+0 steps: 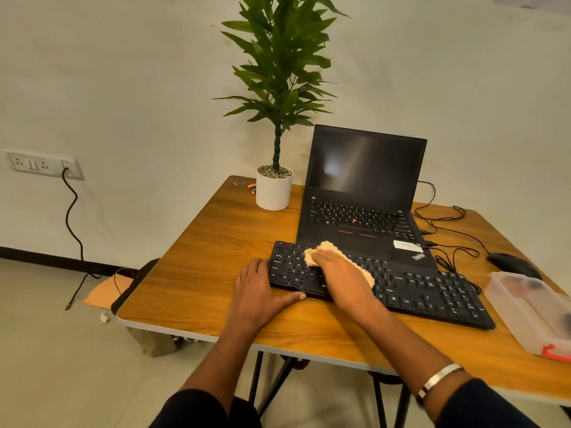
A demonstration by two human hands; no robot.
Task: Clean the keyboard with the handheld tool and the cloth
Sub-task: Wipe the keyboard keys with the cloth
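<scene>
A black full-size keyboard (426, 291) lies across the wooden table (210, 248), in front of an open laptop. My right hand (340, 276) lies flat on a pale orange cloth (327, 248) and presses it onto the left half of the keys. The cloth shows beyond my fingertips and along the right side of my hand. My left hand (259, 291) rests on the table at the keyboard's left end, fingers against its edge and thumb along its front. No handheld tool can be made out.
A black laptop (364, 193) stands open behind the keyboard. A potted plant (274, 189) sits at the back left. A black mouse (509, 264) with cables and a clear plastic box (531, 310) lie at the right. The table edge is near my arms.
</scene>
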